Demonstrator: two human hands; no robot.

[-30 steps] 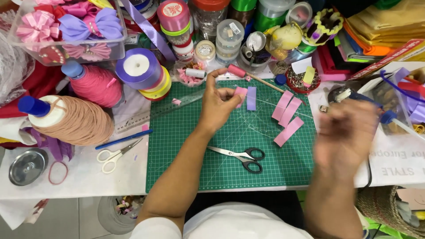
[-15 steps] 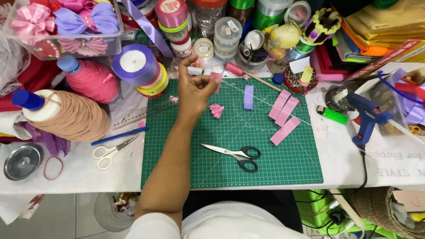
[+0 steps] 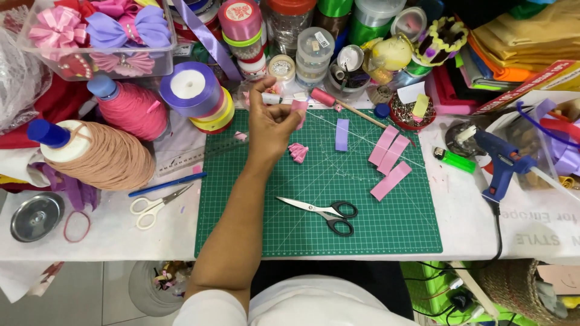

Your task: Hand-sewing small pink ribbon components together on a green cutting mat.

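Head view: the left hand (image 3: 272, 124) is raised over the far edge of the green cutting mat (image 3: 386, 232) on the counter, its grip closed on a small pink ribbon piece (image 3: 299, 108) between thumb and fingertips. A folded pink ribbon bit (image 3: 297, 152) lies just below it; black-handled scissors (image 3: 323, 212) lie nearer the body. The right hand is out of view
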